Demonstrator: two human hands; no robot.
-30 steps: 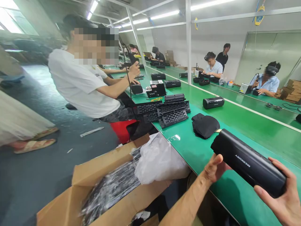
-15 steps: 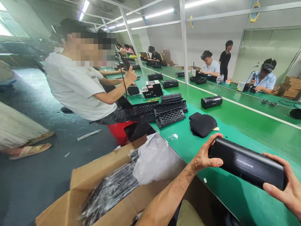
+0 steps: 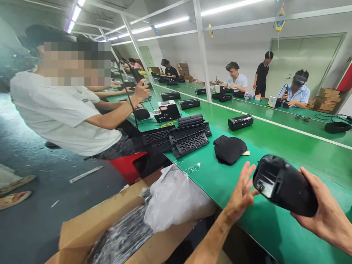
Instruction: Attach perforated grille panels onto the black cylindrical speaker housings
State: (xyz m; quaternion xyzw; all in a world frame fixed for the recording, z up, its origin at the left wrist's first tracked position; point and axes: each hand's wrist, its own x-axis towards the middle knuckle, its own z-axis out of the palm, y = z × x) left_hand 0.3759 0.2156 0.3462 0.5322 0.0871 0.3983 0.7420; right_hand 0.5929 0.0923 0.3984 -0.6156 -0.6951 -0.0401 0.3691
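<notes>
A black portable speaker [image 3: 291,187] is held up over the green table by my right hand [image 3: 327,209], which grips its right end with thumb below and fingers on top. The speaker's other end points toward me and shows a pale, shiny recessed area. My left hand [image 3: 242,190] is beside that end with its fingers spread; a fingertip is at or near the edge, and I cannot tell whether it touches. Beyond my left hand, a pile of black fabric-like pieces [image 3: 230,149] lies on the table.
Black perforated panels [image 3: 191,143] are stacked left of the fabric pile. Another black speaker [image 3: 240,122] rests farther back. At the table's near side stands a cardboard box [image 3: 82,223] with plastic-wrapped parts and a white bag [image 3: 176,198]. A co-worker in a white shirt [image 3: 55,106] stands left.
My left hand has let go of the speaker. My right hand has turned it, so its lettered face is out of sight and its end faces me. The view has shifted right.
</notes>
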